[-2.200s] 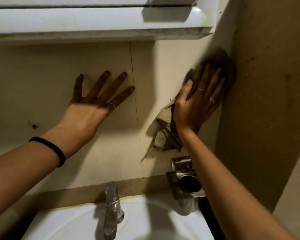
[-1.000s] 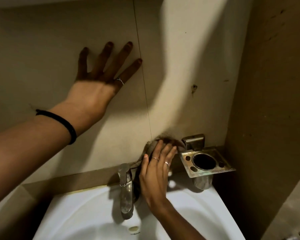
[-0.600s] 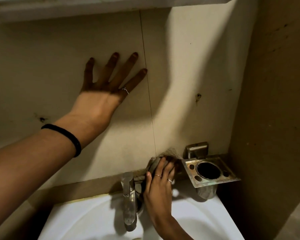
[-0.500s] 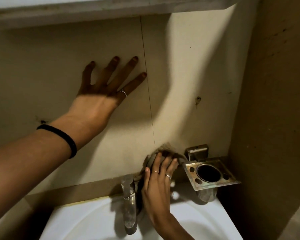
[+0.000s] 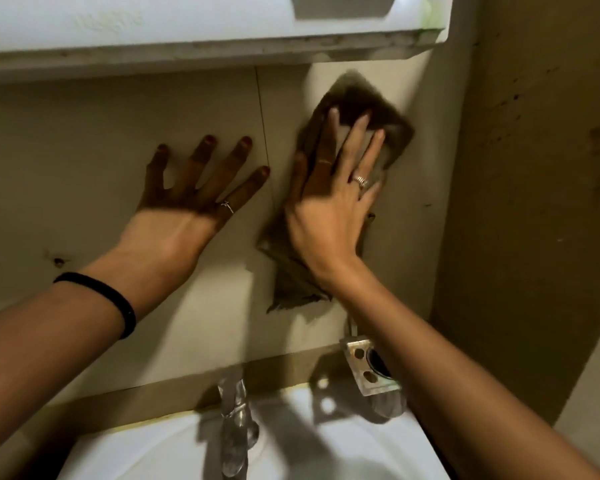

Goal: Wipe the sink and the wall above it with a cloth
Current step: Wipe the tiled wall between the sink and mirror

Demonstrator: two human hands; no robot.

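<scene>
Two hands lie flat on the wall (image 5: 84, 174): the left hand (image 5: 184, 206), fingers spread, holds nothing at centre frame; the right hand (image 5: 329, 206) presses a brown cloth (image 5: 361, 98) just beside it, above the sink (image 5: 343, 445) and faucet (image 5: 234, 420).

white sink (image 5: 378, 455), metal tap (image 5: 234, 424) mounted at its back rim

Cloth (image 5: 371, 109) motion-blurred, middle hidden under right hand (image 5: 329, 209); holder (image 5: 364, 368) part-hidden by forearm; sink (image 5: 153, 455) cropped.
</scene>
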